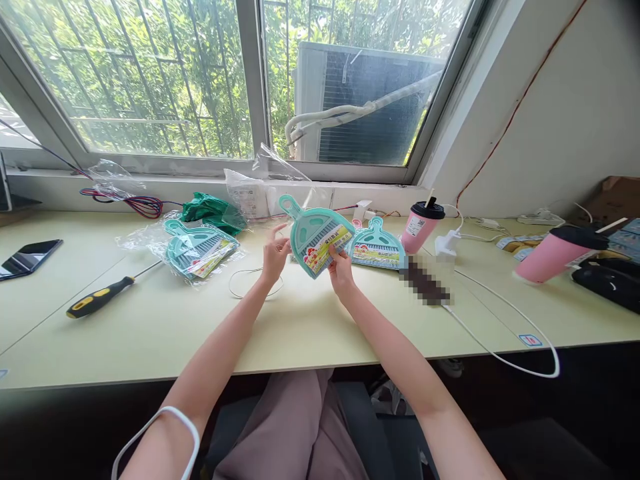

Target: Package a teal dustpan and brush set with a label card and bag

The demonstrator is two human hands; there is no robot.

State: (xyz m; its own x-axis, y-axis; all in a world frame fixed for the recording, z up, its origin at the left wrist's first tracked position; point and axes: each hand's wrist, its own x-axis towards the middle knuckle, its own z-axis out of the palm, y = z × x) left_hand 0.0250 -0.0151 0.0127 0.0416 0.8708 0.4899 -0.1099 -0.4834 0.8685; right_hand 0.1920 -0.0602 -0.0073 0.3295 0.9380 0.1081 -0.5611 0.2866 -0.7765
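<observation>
My right hand (340, 270) pinches the lower edge of a small teal dustpan-and-brush set (315, 237) with a colourful label, holding it tilted above the desk. My left hand (275, 253) is just left of the set, fingers apart and raised, holding nothing I can see. A second teal set (377, 247) lies on the desk behind my right hand. A third set (197, 250) lies to the left inside a clear plastic bag.
A yellow-and-black screwdriver (103, 297) and a phone (27, 258) lie at the left. A pink cup (420, 225) stands right of centre; another pink cup (555, 253) lies tipped at the right. A white cable (505, 313) trails over the desk edge. A green cloth (210, 210) sits near the window.
</observation>
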